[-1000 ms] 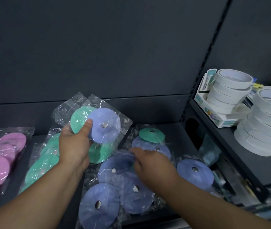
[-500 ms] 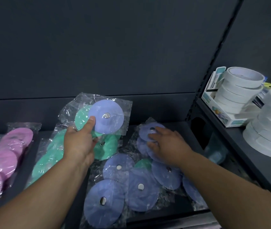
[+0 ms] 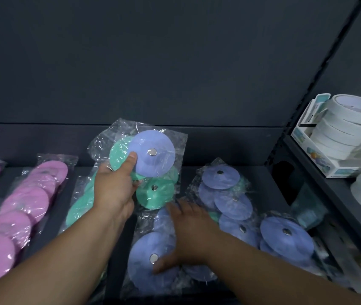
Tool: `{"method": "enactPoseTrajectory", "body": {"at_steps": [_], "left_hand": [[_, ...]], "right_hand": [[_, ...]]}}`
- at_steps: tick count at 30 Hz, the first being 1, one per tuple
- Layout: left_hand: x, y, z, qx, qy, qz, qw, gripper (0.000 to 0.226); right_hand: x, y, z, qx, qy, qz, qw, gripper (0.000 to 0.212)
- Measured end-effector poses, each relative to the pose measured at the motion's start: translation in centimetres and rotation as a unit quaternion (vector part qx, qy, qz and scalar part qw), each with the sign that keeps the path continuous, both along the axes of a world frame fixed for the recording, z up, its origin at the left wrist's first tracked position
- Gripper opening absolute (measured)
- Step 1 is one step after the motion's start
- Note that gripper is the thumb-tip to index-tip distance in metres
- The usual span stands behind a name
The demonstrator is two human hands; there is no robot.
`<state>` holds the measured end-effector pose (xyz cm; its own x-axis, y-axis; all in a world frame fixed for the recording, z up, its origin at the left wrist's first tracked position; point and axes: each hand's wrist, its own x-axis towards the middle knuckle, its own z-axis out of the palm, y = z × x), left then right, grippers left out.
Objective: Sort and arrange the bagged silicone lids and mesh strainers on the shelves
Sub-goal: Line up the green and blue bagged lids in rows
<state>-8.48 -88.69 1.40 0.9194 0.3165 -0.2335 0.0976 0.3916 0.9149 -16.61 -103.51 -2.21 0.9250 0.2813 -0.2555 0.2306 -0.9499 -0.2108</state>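
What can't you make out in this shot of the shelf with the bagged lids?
All head view.
- Left hand: fingers hidden behind the held bags; bag count unclear.
- Blue bag under the right hand: partly covered by hand and forearm.
- Pink lids: cut off by the left edge.
- Tape rolls: cut by right edge; box print blurred.
- Teal item below them: too dim to identify.

Nothing legible on this shelf.
The cardboard display box [image 3: 311,148] holding the white tape rolls [image 3: 351,126] has teal and coloured printing on its faces, but it is too blurred to read. On the clear bags of silicone lids [image 3: 159,164] I can make out no lettering.
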Motion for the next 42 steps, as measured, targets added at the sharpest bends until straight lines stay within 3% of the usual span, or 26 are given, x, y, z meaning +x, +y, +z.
{"method": "enactPoseTrajectory", "body": {"at_steps": [5,8,10,13,14,18,22,25,29,31,32,35,38,41,42], "left_hand": [[-0.7,1.0,-0.6,0.006,0.011,0.005,1.000,0.029],[-0.9,1.6,-0.5,0.012,0.015,0.006,1.000,0.032],[-1.0,1.9,-0.3,0.010,0.013,0.010,1.000,0.030],[-0.9,2.2,0.2,0.000,0.011,0.016,1.000,0.024],[-0.8,2.3,0.4,-0.004,0.009,0.018,1.000,0.020],[-0.4,2.5,1.9,-0.029,-0.014,0.027,0.999,0.011],[-0.1,2.4,3.5,-0.065,-0.043,0.027,0.997,0.010],[0.0,1.8,3.6,-0.061,-0.047,0.000,0.997,0.016],[-0.6,0.9,1.7,-0.041,-0.018,-0.047,0.998,0.028],[-0.9,0.5,0.5,-0.027,-0.002,-0.052,0.998,0.031],[-1.1,0.3,0.1,-0.024,0.005,-0.053,0.998,0.029],[-1.3,-0.3,-0.7,-0.017,0.019,-0.056,0.998,0.020],[-1.2,-0.5,-1.2,0.001,0.029,-0.058,0.998,0.040],[-1.2,-0.5,-1.6,0.024,0.038,-0.055,0.997,0.029],[-1.3,-0.6,-1.7,0.033,0.041,-0.057,0.997,0.024]], "right_hand": [[1.1,-0.2,0.3,0.091,0.017,-0.029,0.995,0.125],[1.8,-0.4,0.6,0.198,0.048,-0.078,0.976,0.111],[2.2,-0.5,1.1,0.239,0.077,-0.092,0.964,0.092],[2.7,-0.7,2.1,0.288,0.092,-0.091,0.949,0.036],[2.8,-0.8,2.3,0.318,0.097,-0.099,0.938,0.028],[3.1,-1.4,3.0,0.472,0.116,-0.169,0.857,0.022],[4.3,-2.3,3.2,0.613,0.087,-0.291,0.730,0.018],[5.9,-4.4,3.1,0.663,0.017,-0.394,0.637,0.015],[7.6,-10.1,2.3,0.605,-0.106,-0.505,0.607,0.034],[7.5,-12.4,1.6,0.583,-0.128,-0.515,0.615,0.034],[7.4,-13.1,1.3,0.559,-0.125,-0.510,0.641,0.032],[7.0,-13.7,0.3,0.558,-0.092,-0.477,0.673,0.012],[6.8,-13.4,0.6,0.518,-0.113,-0.463,0.711,0.037],[5.4,-12.9,1.6,0.417,-0.162,-0.469,0.761,0.077],[4.5,-12.5,2.1,0.380,-0.198,-0.454,0.782,0.082]]}}
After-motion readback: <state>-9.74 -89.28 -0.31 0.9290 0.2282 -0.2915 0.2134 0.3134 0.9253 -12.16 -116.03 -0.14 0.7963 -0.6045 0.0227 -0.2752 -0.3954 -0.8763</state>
